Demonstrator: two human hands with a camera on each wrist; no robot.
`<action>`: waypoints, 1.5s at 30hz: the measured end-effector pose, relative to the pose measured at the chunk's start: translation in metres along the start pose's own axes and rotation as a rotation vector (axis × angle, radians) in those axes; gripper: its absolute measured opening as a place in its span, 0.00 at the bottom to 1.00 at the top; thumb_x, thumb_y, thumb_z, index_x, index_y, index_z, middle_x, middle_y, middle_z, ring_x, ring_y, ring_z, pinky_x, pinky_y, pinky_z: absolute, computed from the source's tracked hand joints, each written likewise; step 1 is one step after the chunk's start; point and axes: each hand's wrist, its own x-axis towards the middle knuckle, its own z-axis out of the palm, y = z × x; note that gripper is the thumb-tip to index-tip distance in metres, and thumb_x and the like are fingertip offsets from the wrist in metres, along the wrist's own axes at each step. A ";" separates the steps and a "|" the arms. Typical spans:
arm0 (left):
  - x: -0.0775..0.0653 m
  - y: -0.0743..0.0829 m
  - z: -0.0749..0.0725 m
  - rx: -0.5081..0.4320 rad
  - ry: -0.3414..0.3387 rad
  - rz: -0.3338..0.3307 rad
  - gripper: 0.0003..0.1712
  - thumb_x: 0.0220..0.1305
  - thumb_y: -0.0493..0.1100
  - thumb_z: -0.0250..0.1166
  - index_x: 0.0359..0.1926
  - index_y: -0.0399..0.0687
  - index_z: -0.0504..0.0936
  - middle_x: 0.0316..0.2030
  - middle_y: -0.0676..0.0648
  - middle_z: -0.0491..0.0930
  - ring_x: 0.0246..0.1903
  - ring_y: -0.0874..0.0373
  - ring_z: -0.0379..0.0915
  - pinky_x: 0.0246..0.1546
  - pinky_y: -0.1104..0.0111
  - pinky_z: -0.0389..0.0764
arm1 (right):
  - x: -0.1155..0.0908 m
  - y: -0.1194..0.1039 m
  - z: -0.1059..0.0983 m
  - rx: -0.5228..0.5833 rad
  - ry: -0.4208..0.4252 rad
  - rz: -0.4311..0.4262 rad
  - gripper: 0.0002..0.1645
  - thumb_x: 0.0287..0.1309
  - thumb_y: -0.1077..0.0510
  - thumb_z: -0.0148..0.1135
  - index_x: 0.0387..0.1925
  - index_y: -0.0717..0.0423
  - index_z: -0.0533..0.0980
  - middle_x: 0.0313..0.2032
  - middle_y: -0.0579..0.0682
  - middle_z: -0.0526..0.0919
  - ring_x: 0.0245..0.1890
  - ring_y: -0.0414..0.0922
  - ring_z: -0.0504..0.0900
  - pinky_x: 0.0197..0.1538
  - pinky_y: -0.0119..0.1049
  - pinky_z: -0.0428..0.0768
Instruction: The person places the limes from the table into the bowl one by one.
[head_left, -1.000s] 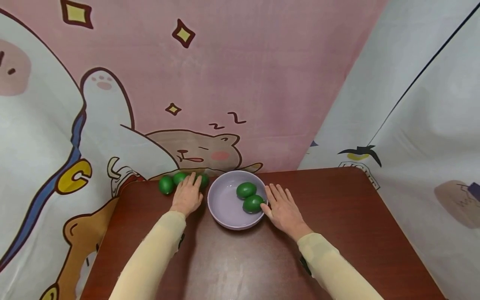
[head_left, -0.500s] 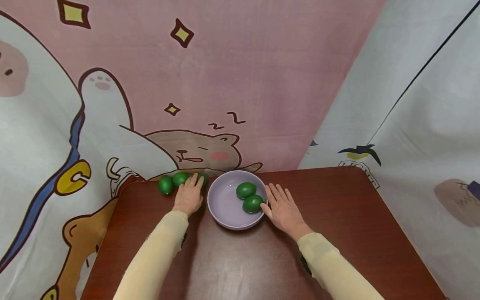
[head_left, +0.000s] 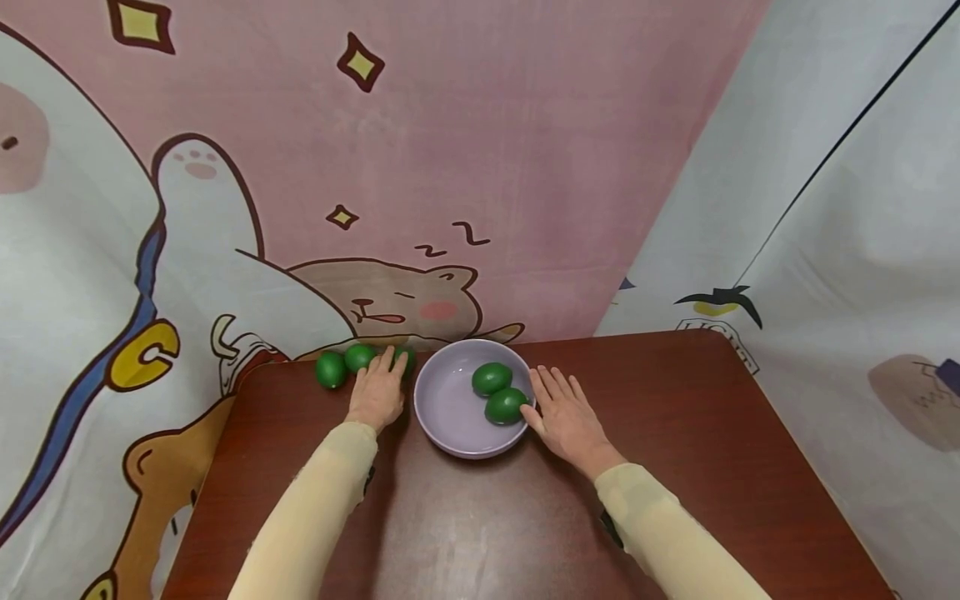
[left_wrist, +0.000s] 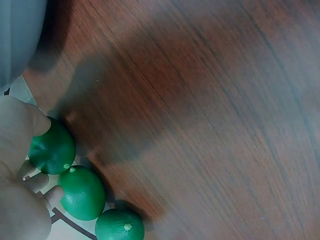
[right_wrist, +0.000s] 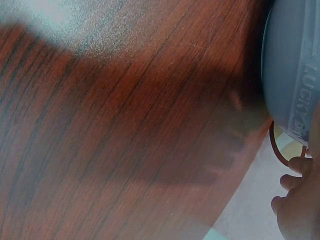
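the green lime nearest the bowl (left_wrist: 55, 152) lies at the back edge of the table, under the left hand (head_left: 377, 396), whose thumb rests on one side of it while the fingers reach over it, quite straight; if they really pinch it, i cannot tell. next in the row come a middle lime (left_wrist: 82, 195), just at the fingertips, and an end lime (left_wrist: 120, 226). just to the right stands a lilac bowl (head_left: 446, 417), with raised letters on its outer wall, and inside it, toward the right, two limes (head_left: 506, 407) lie close together. the right hand (head_left: 566, 421) is spread beside the bowl, its fingers straight and its thumb at the rim. both arms wear pale yellow sleeves (head_left: 311, 508). beneath is the reddish-brown table (head_left: 675, 400), and behind it hangs a pink cloth (head_left: 570, 208) with a sleeping bear (head_left: 420, 292) drawn on it.
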 end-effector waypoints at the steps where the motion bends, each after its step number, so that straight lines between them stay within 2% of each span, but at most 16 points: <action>1: 0.000 0.000 0.000 -0.001 0.005 0.001 0.43 0.64 0.39 0.67 0.78 0.42 0.62 0.77 0.32 0.57 0.73 0.35 0.57 0.66 0.41 0.66 | 0.000 0.000 0.000 -0.002 0.002 0.000 0.45 0.79 0.35 0.40 0.81 0.59 0.51 0.80 0.60 0.55 0.80 0.59 0.52 0.79 0.57 0.49; 13: -0.001 -0.003 0.003 -0.018 0.082 0.023 0.41 0.58 0.36 0.69 0.73 0.37 0.68 0.68 0.29 0.64 0.66 0.33 0.65 0.62 0.42 0.72 | 0.000 0.000 0.000 0.009 0.004 -0.004 0.45 0.79 0.36 0.42 0.81 0.61 0.52 0.79 0.61 0.56 0.80 0.60 0.53 0.79 0.57 0.50; 20: 0.000 -0.001 0.005 -0.082 0.069 0.017 0.41 0.58 0.34 0.70 0.73 0.37 0.68 0.68 0.29 0.61 0.62 0.31 0.68 0.59 0.42 0.75 | -0.001 -0.001 0.000 0.017 0.018 -0.009 0.44 0.79 0.36 0.43 0.81 0.61 0.53 0.79 0.61 0.57 0.80 0.60 0.53 0.79 0.56 0.51; 26: 0.001 0.000 0.006 -0.080 0.034 -0.007 0.43 0.59 0.35 0.70 0.75 0.38 0.65 0.75 0.31 0.58 0.67 0.30 0.64 0.62 0.39 0.72 | -0.001 0.000 0.001 0.014 0.045 -0.019 0.44 0.78 0.36 0.44 0.80 0.61 0.54 0.78 0.62 0.58 0.79 0.60 0.55 0.79 0.57 0.53; 34: 0.000 -0.002 0.003 -0.070 0.021 -0.001 0.41 0.61 0.34 0.68 0.74 0.39 0.66 0.72 0.32 0.64 0.66 0.31 0.66 0.62 0.41 0.73 | -0.001 0.000 0.001 0.006 0.040 -0.014 0.45 0.78 0.36 0.45 0.80 0.61 0.54 0.79 0.61 0.58 0.79 0.60 0.54 0.79 0.57 0.51; 40: -0.007 -0.004 0.007 -0.072 0.079 0.008 0.34 0.64 0.30 0.62 0.72 0.39 0.69 0.69 0.32 0.68 0.61 0.31 0.70 0.59 0.42 0.76 | -0.001 0.000 0.001 0.012 0.036 -0.012 0.44 0.78 0.36 0.44 0.81 0.60 0.53 0.79 0.61 0.57 0.80 0.60 0.53 0.79 0.57 0.51; 45: -0.012 -0.003 0.009 -0.096 0.148 0.018 0.31 0.63 0.29 0.64 0.68 0.39 0.73 0.65 0.32 0.72 0.58 0.32 0.73 0.55 0.41 0.78 | -0.001 0.000 0.002 0.002 0.034 -0.002 0.45 0.78 0.36 0.44 0.81 0.59 0.53 0.79 0.60 0.57 0.80 0.59 0.53 0.79 0.57 0.51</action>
